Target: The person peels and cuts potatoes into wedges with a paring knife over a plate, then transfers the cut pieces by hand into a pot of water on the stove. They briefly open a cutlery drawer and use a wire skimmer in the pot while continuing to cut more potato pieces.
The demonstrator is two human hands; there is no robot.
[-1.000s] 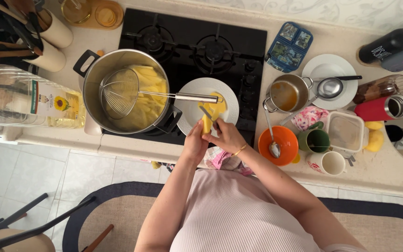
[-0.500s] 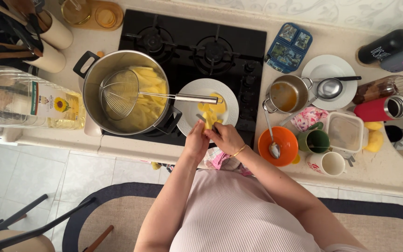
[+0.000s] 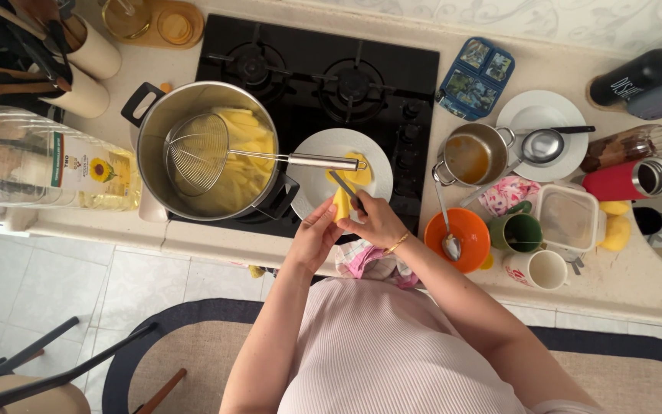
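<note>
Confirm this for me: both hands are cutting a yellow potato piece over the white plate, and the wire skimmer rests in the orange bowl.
Not quite. In the head view the wire skimmer rests in the steel pot, not an orange bowl. The rest holds: left hand, right hand, potato piece, white plate.

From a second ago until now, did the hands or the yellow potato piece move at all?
Barely. The left hand and the right hand hold the yellow potato piece and the small knife by the edge of the white round plate, hardly shifted. The wire skimmer rests across the steel pot, and the orange bowl stayed put.
</note>
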